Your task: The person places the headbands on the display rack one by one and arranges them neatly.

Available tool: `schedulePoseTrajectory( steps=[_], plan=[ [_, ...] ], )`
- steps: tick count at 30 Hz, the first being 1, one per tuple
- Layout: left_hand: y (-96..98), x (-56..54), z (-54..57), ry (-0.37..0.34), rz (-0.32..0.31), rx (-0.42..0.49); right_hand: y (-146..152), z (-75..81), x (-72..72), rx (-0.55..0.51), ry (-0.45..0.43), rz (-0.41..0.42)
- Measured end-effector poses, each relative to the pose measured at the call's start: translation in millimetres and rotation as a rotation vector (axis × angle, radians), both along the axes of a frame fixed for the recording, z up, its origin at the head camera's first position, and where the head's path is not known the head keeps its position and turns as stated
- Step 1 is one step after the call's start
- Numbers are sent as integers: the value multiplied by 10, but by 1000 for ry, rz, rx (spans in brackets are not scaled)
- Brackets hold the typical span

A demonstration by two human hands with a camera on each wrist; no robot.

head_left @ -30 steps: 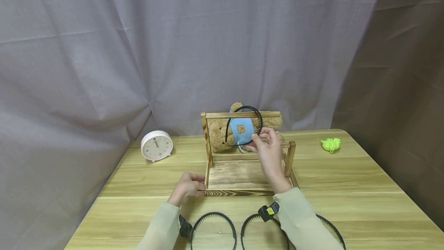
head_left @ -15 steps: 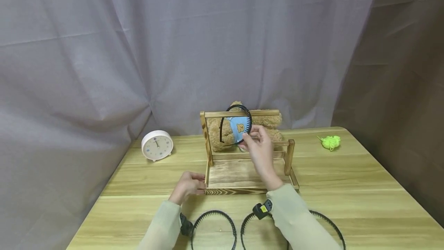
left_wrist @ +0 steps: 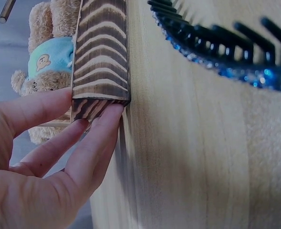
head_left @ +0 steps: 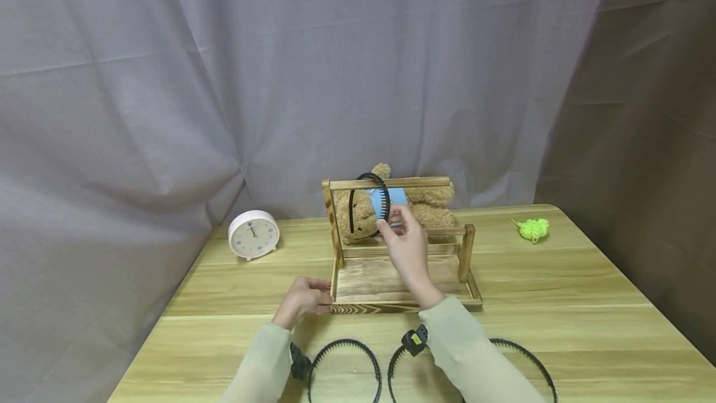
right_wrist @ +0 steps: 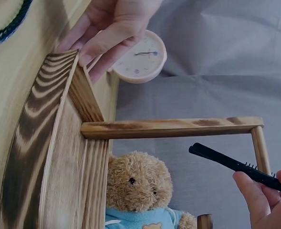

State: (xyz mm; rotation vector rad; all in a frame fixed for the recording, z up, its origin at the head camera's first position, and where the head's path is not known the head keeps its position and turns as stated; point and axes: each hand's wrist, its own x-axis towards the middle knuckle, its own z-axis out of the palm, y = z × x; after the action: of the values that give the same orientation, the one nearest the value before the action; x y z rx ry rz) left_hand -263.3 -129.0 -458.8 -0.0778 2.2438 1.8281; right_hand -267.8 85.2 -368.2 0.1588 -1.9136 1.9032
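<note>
My right hand [head_left: 405,244] pinches a black toothed headband [head_left: 385,204] at its right side, thumb nearer me. In the head view its arc crosses the upper bar of a wooden rack [head_left: 386,309], close to the tall left post. In the right wrist view one slim end of the headband [right_wrist: 216,156] points past my thumb toward the rack's post. My left hand [head_left: 304,297] holds the rack's front left corner, thumb on the inner side and fingers against the outside [left_wrist: 78,157]. Both rack bars carry no headband apart from the held one.
Nearer me lie three more toothed headbands: left [head_left: 345,342], middle [head_left: 391,369], partly under my right sleeve, and right [head_left: 531,358]. A teddy bear [head_left: 431,194] in blue lies behind the rack. A white clock [head_left: 253,235] stands left, green yarn [head_left: 532,230] right.
My right hand has moved left with the headband, along the upper bar toward the tall left post, and the headband has turned more edge-on. The left hand stays at the corner.
</note>
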Motion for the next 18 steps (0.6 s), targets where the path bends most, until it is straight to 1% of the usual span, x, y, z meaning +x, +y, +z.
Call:
schedulePoseTrajectory(
  steps=[5, 14, 16, 18],
  plan=[
    [-6, 1, -13, 4, -5, 17, -44, -9, -21, 88, 45, -17],
    [-10, 5, -29, 3, 2, 31, -143, 9, -46, 105, 76, -5],
    [-13, 1, -25, 2, 3, 32, -165, 2, -60, 121, 91, -11],
    [-16, -6, -23, 2, 3, 28, -192, -14, -74, 169, 108, -34]
  ],
)
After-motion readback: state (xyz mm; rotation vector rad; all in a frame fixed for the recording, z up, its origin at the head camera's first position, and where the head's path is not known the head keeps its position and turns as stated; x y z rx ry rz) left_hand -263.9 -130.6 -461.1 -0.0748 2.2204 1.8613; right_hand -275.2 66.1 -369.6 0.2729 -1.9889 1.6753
